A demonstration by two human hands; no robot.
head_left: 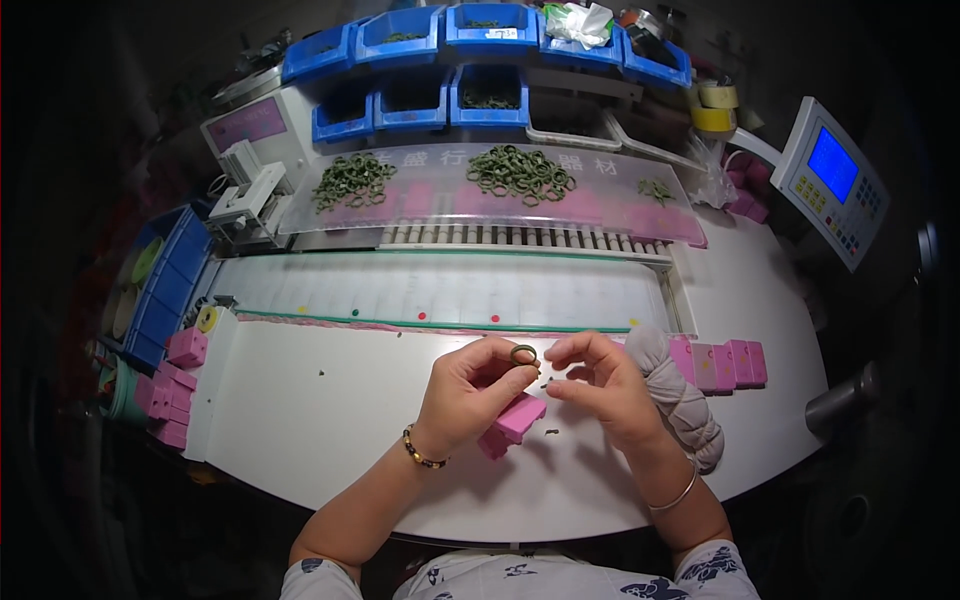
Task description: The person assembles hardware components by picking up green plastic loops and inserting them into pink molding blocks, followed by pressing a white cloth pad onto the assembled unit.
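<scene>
At the far left, a blue crate (185,265) stands beyond a stack of pink blocks (172,400) beside the white counter (300,410). To the right and farther off is a white machine (248,205), then a heap of green rings (353,180) lying on a translucent sheet (430,165). Near the middle, the left hand (460,397) has its thumb and fingers clamped on a green ring (513,354), held up over the counter. Just below it is a pink block (520,417); whether hand and block touch, I cannot tell. A second heap (520,172) lies on the sheet's far middle. Small dark pieces (551,432) lie between the hands. The right hand (612,395), thumb and fingers apart, is just right of the ring, near a grey cloth bundle (680,410). Farther right are a row of pink blocks (740,363) and a control panel (832,180).
</scene>
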